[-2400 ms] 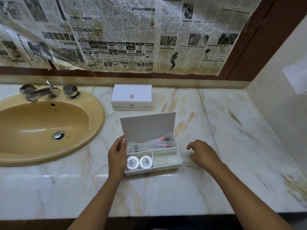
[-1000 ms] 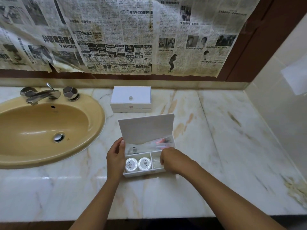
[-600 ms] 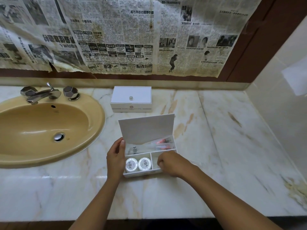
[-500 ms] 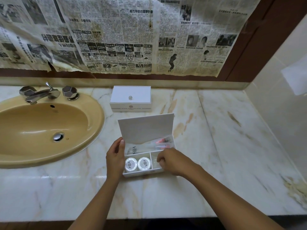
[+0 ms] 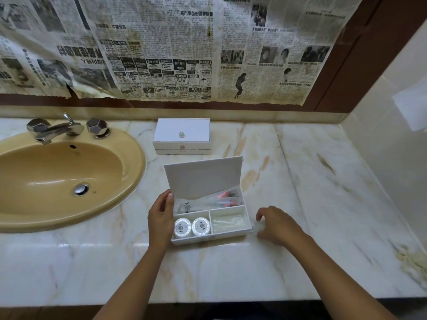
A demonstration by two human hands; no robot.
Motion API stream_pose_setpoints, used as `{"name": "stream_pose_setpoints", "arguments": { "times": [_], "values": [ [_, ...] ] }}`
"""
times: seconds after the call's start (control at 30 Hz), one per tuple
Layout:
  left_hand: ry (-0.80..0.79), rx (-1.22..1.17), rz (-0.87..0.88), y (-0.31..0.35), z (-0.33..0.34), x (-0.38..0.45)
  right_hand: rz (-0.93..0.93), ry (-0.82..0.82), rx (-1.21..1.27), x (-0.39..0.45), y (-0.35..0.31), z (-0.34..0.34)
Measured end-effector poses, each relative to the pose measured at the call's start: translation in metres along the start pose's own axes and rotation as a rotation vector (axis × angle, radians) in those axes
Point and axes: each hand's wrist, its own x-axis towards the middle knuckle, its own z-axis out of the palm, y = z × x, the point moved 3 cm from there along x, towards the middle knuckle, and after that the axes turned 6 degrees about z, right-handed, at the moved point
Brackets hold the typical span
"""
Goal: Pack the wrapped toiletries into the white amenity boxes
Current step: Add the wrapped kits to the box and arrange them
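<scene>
An open white amenity box [image 5: 208,239] stands mid-counter with its lid [image 5: 203,176] upright. Two round wrapped soaps [image 5: 182,227] fill its front left compartment. A clear wrapped packet [image 5: 227,223] lies in the front right one. Wrapped tubes with red caps [image 5: 223,197] and a logo sachet [image 5: 187,207] lie in the back compartment. My left hand [image 5: 160,218] grips the box's left wall. My right hand [image 5: 278,226] is on the counter just right of the box, fingers curled on a loose clear wrapped packet [image 5: 253,230]. A second amenity box [image 5: 182,135], closed, sits behind.
A tan sink [image 5: 57,176] with a chrome faucet [image 5: 53,129] takes up the left of the marble counter [image 5: 312,204]. Newspaper sheets [image 5: 184,54] cover the back wall. A tiled wall [image 5: 392,146] bounds the right side. The counter's front edge runs near my forearms.
My right hand left the box's front right compartment, where a clear packet now lies, and moved right to the counter beside the box. My left hand stayed on the box.
</scene>
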Motion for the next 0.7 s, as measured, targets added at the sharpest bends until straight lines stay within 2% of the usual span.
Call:
{"name": "stream_pose_setpoints", "arguments": {
  "times": [0.1, 0.43, 0.7],
  "values": [
    [-0.003, 0.002, 0.0, 0.002, 0.001, -0.001, 0.013, -0.048, -0.011, 0.0, 0.003, 0.01],
    [0.004, 0.018, 0.017, 0.002, 0.0, -0.001, 0.047, 0.045, 0.029, 0.004, 0.006, 0.004],
    [0.003, 0.006, 0.01, 0.0, -0.001, 0.0, 0.069, 0.013, 0.072, 0.001, 0.003, -0.001]
  ]
}}
